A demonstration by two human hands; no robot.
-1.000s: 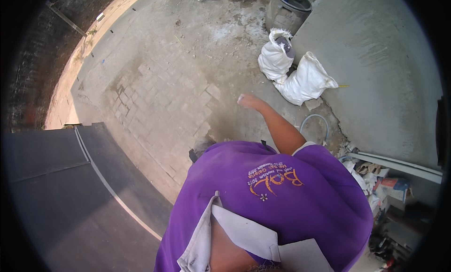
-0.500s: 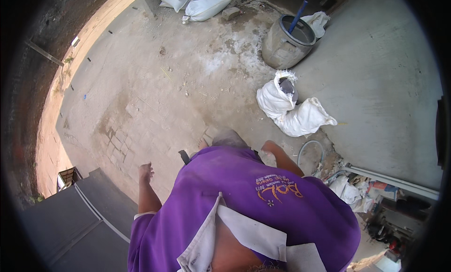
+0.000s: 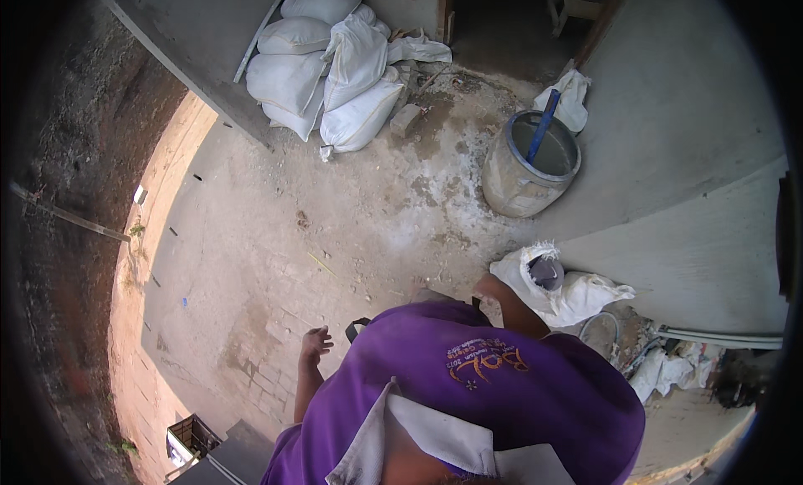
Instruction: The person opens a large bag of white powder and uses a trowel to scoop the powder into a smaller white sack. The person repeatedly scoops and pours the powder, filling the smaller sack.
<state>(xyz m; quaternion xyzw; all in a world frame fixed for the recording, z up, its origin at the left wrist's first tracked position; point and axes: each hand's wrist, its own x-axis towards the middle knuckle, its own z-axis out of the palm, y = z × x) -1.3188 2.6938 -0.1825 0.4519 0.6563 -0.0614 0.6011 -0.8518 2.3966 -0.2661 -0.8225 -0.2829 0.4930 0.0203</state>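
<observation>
I look down over my purple shirt [image 3: 468, 384] at a dusty concrete floor [image 3: 276, 251]. My left hand [image 3: 315, 344] hangs at my side above the paved ground, fingers apart, holding nothing. My right arm reaches forward, and my right hand [image 3: 488, 286] is partly hidden by my shirt, close beside an open white sack [image 3: 577, 292] lying against the grey wall. I cannot see whether that hand grips anything. A dark strap [image 3: 358, 326] shows at my chest edge.
A grey drum [image 3: 512, 188] with a blue stick [image 3: 544, 125] stands by the wall, a white cloth [image 3: 571, 96] behind it. Several filled white sacks [image 3: 326, 75] are piled at the back. Rubble and a hose coil [image 3: 598, 334] lie at right. A crate [image 3: 194, 439] sits lower left.
The view has swung forward: the piled sacks and the whole drum have come into view and the grey sheet at lower left has gone. My left hand now shows higher beside me.
</observation>
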